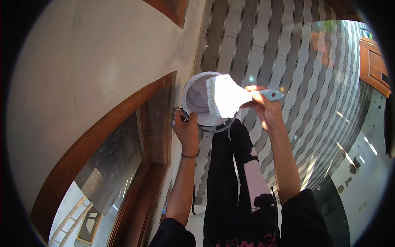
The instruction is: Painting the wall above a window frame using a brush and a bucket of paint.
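Observation:
A round paint bucket (199, 85) with a whitish, paint-smeared inside is held up in front of me. My left hand (187, 132) grips its near left rim, the thumb over the edge and the other fingers outside. Above the bucket's right side is a wide paintbrush (229, 98), its bristle end bright white in the sun. My right hand (265, 108) is closed around the brush's handle, whose light blue-grey end sticks out to the right. The brush covers part of the bucket's opening, and whether it touches the rim I cannot tell.
Close on my left runs a pale wall (103, 53) with a brown wooden window frame (94, 127); a bamboo ladder (70, 220) shows through the glass. Grey striped tile floor (255, 45) lies below. A wooden door (373, 66) and a stained pale wall (366, 164) are at right.

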The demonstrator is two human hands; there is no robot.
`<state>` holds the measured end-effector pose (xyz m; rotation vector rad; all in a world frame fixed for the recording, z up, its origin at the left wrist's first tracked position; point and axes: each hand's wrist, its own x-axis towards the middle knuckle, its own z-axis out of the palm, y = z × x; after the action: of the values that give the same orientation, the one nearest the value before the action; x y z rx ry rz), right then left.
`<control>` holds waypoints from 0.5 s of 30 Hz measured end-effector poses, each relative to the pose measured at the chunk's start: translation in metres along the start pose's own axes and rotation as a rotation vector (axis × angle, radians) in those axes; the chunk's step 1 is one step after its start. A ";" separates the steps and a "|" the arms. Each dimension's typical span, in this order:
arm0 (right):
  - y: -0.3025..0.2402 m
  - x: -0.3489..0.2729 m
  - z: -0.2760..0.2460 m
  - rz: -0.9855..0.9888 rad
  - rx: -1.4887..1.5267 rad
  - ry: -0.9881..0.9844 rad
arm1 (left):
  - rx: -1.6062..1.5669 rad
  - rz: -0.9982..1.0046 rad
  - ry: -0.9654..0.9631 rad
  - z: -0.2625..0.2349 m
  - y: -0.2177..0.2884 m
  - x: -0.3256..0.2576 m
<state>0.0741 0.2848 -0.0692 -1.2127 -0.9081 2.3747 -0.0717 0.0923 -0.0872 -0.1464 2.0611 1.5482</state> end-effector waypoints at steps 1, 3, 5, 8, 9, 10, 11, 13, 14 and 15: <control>0.001 0.006 0.000 -0.001 -0.004 -0.027 | 0.000 -0.005 -0.005 0.002 -0.001 0.004; 0.003 0.016 0.001 -0.002 -0.053 -0.006 | -0.059 -0.007 0.017 0.004 -0.004 0.013; 0.006 0.025 0.000 0.028 -0.129 -0.014 | -0.061 -0.023 0.018 0.002 -0.006 0.020; 0.006 0.028 -0.002 0.013 -0.066 -0.016 | -0.069 -0.047 0.011 -0.002 -0.017 0.029; 0.006 0.030 -0.002 0.004 0.007 -0.016 | -0.069 -0.054 0.000 -0.003 -0.019 0.031; 0.006 0.032 -0.001 0.005 0.006 -0.016 | -0.069 -0.055 0.001 -0.004 -0.021 0.031; 0.006 0.035 0.000 -0.008 0.041 -0.023 | -0.025 -0.041 -0.003 -0.005 -0.022 0.031; 0.001 0.043 0.004 -0.023 0.071 -0.027 | 0.014 -0.030 -0.012 -0.005 -0.024 0.031; -0.001 0.049 0.007 -0.041 0.064 -0.016 | 0.017 -0.035 -0.014 -0.004 -0.024 0.029; -0.003 0.055 0.012 -0.057 0.060 -0.008 | 0.023 -0.038 -0.014 -0.006 -0.024 0.028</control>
<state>0.0324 0.3120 -0.0947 -1.1407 -0.8566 2.3456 -0.0877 0.0854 -0.1207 -0.1643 2.0534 1.4980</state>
